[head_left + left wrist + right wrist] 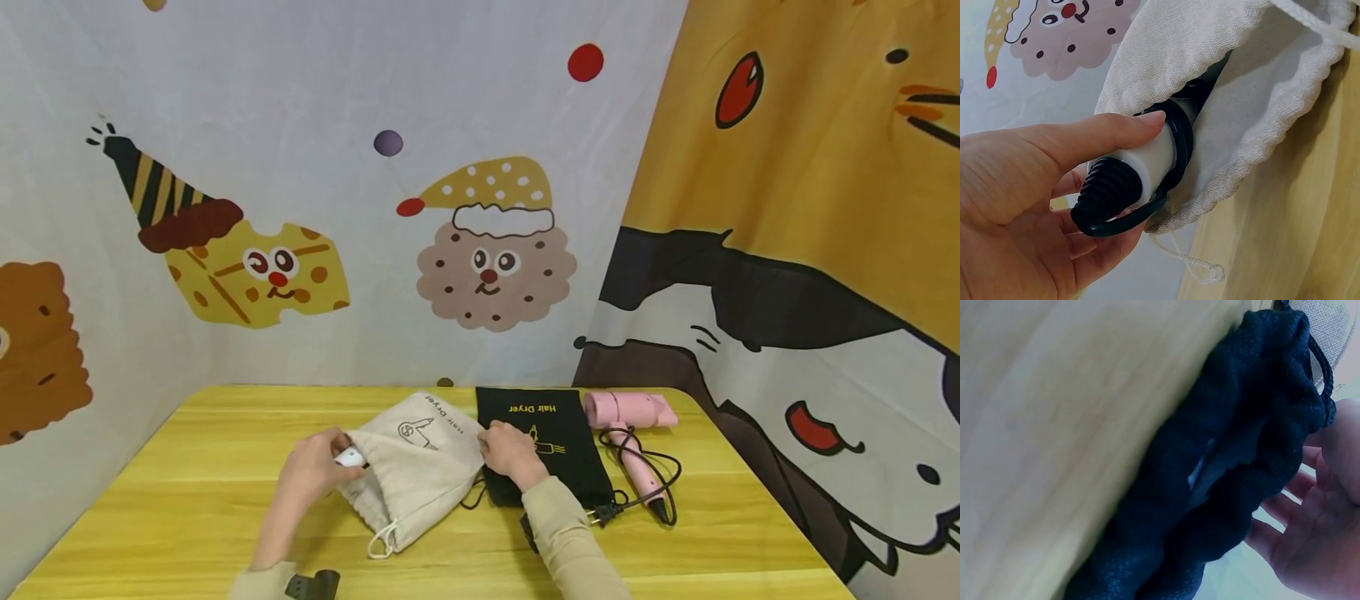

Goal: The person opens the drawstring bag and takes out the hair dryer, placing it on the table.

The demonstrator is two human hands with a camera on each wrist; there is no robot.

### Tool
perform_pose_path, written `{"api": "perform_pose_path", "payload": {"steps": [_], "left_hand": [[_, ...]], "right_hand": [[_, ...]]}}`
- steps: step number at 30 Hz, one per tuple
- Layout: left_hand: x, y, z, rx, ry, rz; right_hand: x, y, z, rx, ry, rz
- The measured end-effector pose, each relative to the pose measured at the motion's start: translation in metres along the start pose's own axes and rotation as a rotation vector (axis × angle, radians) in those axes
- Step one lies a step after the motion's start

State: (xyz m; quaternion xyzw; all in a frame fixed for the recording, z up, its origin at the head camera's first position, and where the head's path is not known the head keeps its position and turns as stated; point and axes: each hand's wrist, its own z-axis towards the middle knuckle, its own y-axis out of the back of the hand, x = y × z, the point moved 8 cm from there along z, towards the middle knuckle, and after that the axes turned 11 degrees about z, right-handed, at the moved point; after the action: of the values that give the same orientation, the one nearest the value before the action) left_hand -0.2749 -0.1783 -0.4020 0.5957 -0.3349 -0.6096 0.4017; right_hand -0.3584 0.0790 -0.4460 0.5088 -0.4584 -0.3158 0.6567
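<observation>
A beige drawstring bag (423,467) printed "Hair Dryer" lies slanted, its mouth gaping toward the left front. At that mouth my left hand (318,462) grips the white handle of a hair dryer (1147,162), thumb on top and fingers underneath. The handle ends in a black ribbed sleeve (1107,194), with a dark cord looped round it. The dryer's other end is hidden inside the bag. My right hand (513,454) pinches the beige bag's right edge, its forearm crossing a flat black drawstring bag (498,408). The black bag's gathered mouth fills much of the right wrist view.
To the right of the black bag lies a pink hair dryer (630,410), its black cord (678,467) coiled over the handle and its plug (603,512) near my right sleeve. All of it is on a wooden table (187,483), with printed cloth curtains (300,108) behind and beside.
</observation>
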Motion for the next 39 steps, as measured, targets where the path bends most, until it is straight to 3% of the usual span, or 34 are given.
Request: {"api": "perform_pose_path", "payload": {"steps": [26,39], "left_hand": [[0.007,0.009,-0.002,0.068,-0.043,0.010],[0.020,0.010,-0.002,0.098,-0.060,0.005]], "right_hand": [[-0.002,0.002,-0.001,0.024,-0.038,0.003],[-0.001,0.002,-0.003,0.028,-0.031,0.022]]}}
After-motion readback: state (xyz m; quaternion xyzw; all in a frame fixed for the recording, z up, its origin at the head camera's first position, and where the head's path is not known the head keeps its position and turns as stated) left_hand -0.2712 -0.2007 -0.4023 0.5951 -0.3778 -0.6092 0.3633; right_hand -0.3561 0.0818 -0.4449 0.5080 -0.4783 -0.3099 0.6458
